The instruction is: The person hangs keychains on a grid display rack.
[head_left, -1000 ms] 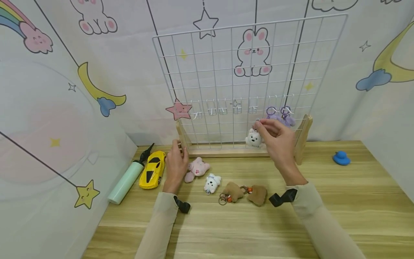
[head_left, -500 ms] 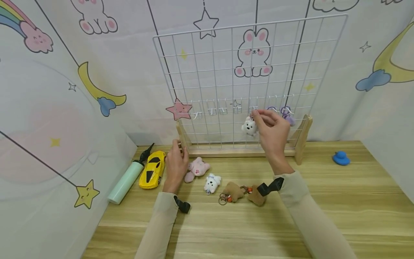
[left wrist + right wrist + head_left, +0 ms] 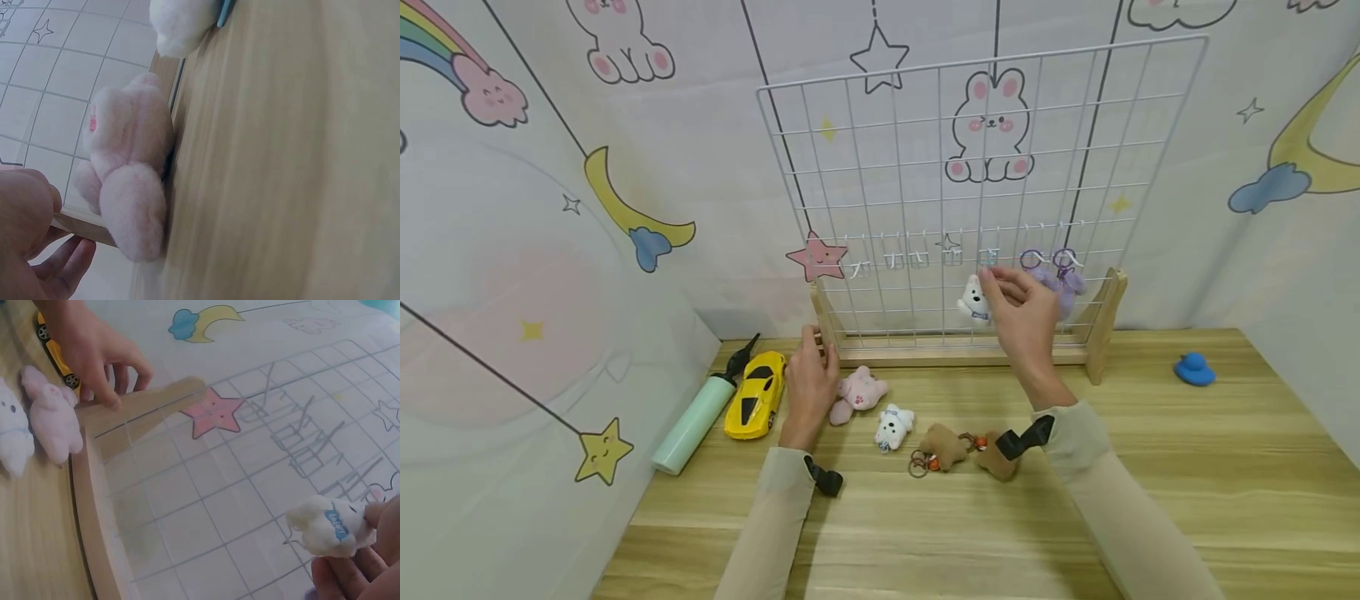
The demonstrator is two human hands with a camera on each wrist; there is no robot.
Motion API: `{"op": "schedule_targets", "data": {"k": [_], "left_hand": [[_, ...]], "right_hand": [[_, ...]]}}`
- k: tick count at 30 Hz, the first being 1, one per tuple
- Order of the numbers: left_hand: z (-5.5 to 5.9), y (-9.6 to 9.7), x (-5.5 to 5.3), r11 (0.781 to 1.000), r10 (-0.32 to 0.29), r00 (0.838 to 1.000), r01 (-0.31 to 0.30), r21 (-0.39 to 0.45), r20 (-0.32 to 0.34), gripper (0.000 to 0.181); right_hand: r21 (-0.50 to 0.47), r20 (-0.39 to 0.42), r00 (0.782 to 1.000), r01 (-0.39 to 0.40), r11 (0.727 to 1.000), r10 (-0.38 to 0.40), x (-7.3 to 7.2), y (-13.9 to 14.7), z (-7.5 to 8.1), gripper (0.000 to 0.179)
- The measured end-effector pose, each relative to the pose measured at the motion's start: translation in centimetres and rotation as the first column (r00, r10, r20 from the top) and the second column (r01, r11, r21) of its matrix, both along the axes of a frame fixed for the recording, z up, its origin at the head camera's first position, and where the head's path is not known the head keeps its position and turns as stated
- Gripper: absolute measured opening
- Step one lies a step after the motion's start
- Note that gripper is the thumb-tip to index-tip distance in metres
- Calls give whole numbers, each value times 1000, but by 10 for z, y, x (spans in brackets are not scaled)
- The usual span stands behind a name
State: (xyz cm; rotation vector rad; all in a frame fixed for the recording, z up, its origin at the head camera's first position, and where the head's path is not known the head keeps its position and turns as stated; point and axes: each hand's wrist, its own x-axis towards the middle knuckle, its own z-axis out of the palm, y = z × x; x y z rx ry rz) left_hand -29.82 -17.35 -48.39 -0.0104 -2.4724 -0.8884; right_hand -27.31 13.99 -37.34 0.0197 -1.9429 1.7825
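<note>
My right hand (image 3: 1026, 312) pinches a small white plush dog keychain (image 3: 973, 298) by its head, in front of the wire grid rack (image 3: 917, 312). A blue bow shows on the dog (image 3: 337, 524) in the right wrist view. A bluish bit shows at the white hook (image 3: 990, 257) just above; whether the ring sits on it I cannot tell. With thumb and fingers around the rack's left wooden foot (image 3: 823, 312), my left hand (image 3: 807, 383) holds the stand. Two purple plush keychains (image 3: 1066, 287) hang from hooks at the right, partly behind my right hand.
On the table lie a pink plush (image 3: 859, 392), another white plush dog (image 3: 894, 427) and two brown plush keychains (image 3: 943, 447). A yellow toy car (image 3: 756, 396) and a mint-green pump (image 3: 696, 425) lie left. A blue hat-shaped toy (image 3: 1194, 368) sits right. Several more hooks (image 3: 893, 260) line the grid.
My right hand moved left and up with the plush dog to the hook, then slightly down, its fingers now lower on the dog. My left hand stayed at the wooden foot.
</note>
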Motion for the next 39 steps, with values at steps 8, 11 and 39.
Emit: {"op": "schedule_targets", "data": {"k": [8, 11, 39], "left_hand": [[1, 1, 0, 1000, -2, 1000, 2, 16, 1, 32], [1, 0, 1, 1000, -2, 1000, 2, 16, -1, 32], [2, 3, 0, 1000, 9, 1000, -9, 16, 26, 32]], "right_hand": [[77, 200, 973, -133, 988, 115, 6, 2, -27, 66], [96, 236, 953, -218, 971, 191, 11, 4, -39, 57], [224, -28, 961, 273, 936, -274, 20, 155, -77, 35]]}}
